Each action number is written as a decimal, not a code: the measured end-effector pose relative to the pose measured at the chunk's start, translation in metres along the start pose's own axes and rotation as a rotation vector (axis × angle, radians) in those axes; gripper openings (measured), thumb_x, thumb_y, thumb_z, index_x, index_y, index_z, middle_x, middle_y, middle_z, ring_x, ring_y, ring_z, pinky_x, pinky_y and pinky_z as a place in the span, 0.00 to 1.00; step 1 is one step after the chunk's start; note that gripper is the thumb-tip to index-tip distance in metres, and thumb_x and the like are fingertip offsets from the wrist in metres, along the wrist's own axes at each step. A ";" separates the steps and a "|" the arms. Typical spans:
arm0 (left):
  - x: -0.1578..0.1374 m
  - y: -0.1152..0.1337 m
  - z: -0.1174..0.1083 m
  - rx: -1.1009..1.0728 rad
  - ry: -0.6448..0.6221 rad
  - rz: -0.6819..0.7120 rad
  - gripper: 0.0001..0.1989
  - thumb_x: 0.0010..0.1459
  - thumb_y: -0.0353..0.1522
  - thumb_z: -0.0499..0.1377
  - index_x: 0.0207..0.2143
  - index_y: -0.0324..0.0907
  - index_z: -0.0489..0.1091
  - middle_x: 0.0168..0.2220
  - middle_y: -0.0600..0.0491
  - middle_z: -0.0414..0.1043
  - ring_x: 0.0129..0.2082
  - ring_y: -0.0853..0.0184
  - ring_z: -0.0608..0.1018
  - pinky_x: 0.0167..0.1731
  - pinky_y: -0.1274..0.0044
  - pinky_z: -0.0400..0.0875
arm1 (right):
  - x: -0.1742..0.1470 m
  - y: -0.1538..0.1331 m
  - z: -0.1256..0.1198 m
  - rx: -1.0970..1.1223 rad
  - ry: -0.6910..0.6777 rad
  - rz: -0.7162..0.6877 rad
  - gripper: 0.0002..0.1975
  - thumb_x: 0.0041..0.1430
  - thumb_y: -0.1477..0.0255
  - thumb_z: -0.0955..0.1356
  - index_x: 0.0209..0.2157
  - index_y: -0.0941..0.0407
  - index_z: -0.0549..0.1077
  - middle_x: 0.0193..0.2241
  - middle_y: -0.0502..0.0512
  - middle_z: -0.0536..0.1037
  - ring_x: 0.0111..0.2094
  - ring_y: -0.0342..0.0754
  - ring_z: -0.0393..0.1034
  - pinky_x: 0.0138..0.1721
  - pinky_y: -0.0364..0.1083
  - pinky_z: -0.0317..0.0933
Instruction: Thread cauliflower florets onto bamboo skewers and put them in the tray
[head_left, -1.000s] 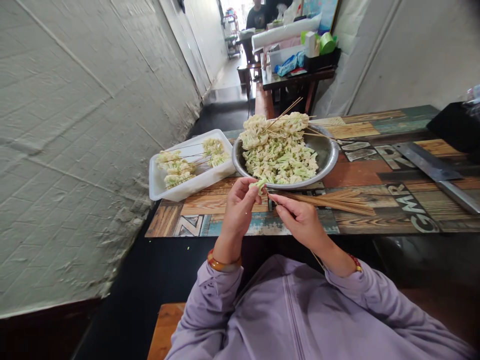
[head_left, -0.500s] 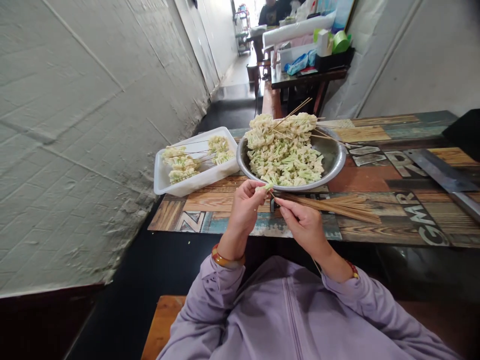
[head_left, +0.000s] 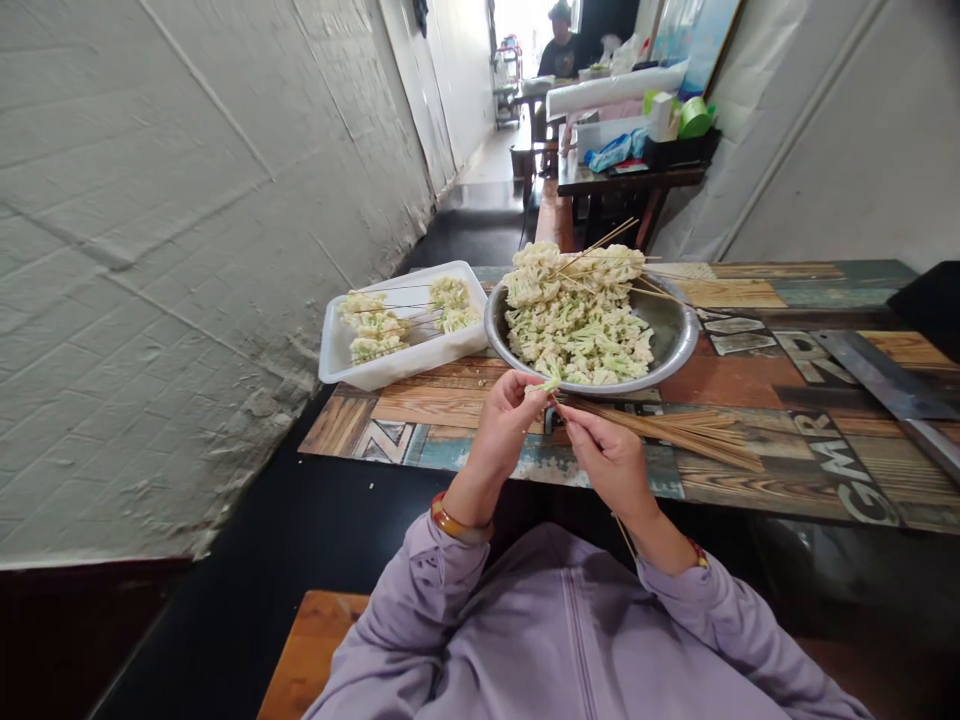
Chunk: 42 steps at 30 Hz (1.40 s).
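Note:
Pinched in my left hand (head_left: pixel 504 425) is a small cauliflower floret (head_left: pixel 550 384), just in front of the bowl's near rim. My right hand (head_left: pixel 609 462) is closed on a thin bamboo skewer (head_left: pixel 624 537), whose tail hangs below the wrist and whose tip meets the floret. Whether the tip has gone in cannot be made out. Beyond both hands stands a metal bowl (head_left: pixel 679 355) heaped with cauliflower florets (head_left: pixel 577 335); several loaded skewers (head_left: pixel 600 262) lie on top. A bundle of bare bamboo skewers (head_left: pixel 697 432) rests on the table beside my right hand.
Left of the bowl, a white plastic tray (head_left: pixel 442 352) holds skewered cauliflower (head_left: pixel 377 330). A cleaver (head_left: pixel 885 375) lies on the patterned table (head_left: pixel 750 385) at right. Behind are a side table (head_left: pixel 637 180) with packets and boxes, and a person (head_left: pixel 559 50) far off. A wall runs along the left.
The view has tilted up and shifted slightly, so the distant person shows more fully. My hands keep the same grip on floret and skewer, with little visible movement between them.

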<state>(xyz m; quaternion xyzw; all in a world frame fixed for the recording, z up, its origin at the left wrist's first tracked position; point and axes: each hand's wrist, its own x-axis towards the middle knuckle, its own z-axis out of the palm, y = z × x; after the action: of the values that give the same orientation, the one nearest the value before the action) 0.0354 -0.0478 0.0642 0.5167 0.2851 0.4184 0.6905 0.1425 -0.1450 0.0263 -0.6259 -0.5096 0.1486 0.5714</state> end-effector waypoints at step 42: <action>-0.011 -0.003 0.006 0.124 -0.040 0.014 0.12 0.52 0.38 0.63 0.25 0.40 0.66 0.24 0.57 0.62 0.25 0.73 0.63 0.26 0.80 0.60 | 0.014 -0.018 -0.007 -0.202 -0.031 -0.149 0.12 0.65 0.68 0.62 0.32 0.53 0.75 0.26 0.53 0.80 0.27 0.47 0.75 0.32 0.44 0.66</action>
<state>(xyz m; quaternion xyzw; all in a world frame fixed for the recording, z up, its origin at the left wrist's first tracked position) 0.0355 -0.0608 0.0629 0.5689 0.2930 0.3942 0.6596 0.1461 -0.1406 0.0498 -0.6386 -0.5757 0.0633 0.5067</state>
